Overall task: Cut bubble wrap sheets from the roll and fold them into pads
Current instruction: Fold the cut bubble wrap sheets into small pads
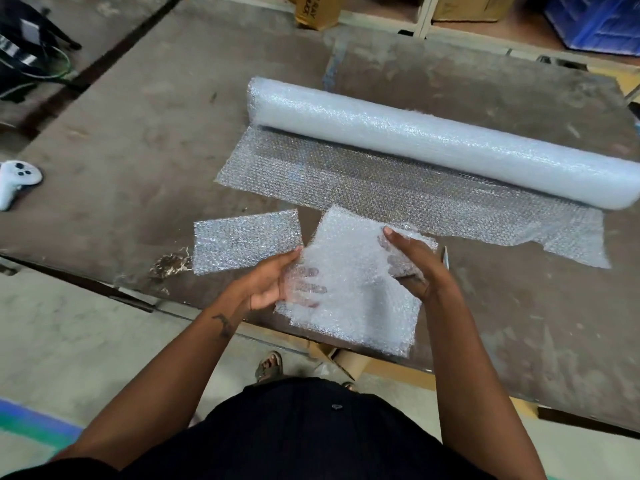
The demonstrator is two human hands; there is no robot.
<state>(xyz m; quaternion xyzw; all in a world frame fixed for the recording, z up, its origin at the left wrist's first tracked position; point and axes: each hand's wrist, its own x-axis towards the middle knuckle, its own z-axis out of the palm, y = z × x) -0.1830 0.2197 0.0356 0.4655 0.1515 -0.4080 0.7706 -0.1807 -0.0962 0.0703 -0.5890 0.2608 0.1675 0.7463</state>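
A long bubble wrap roll [433,140] lies across the brown table [138,133], its loose end [381,192] spread flat toward me. A cut bubble wrap sheet [349,299] hangs above the table's near edge, partly folded. My left hand [270,282] grips its left side, fingers showing through the plastic from beneath. My right hand [412,261] holds the right side, thumb on top near the far edge. A folded pad [246,244] lies flat on the table just left of the sheet.
A white controller [15,181] sits at the table's left edge. A thin blade-like object [445,258] peeks out right of my right hand. Cardboard boxes [317,10] and a blue crate [595,20] stand on the floor behind the table. A box [346,362] sits under the table.
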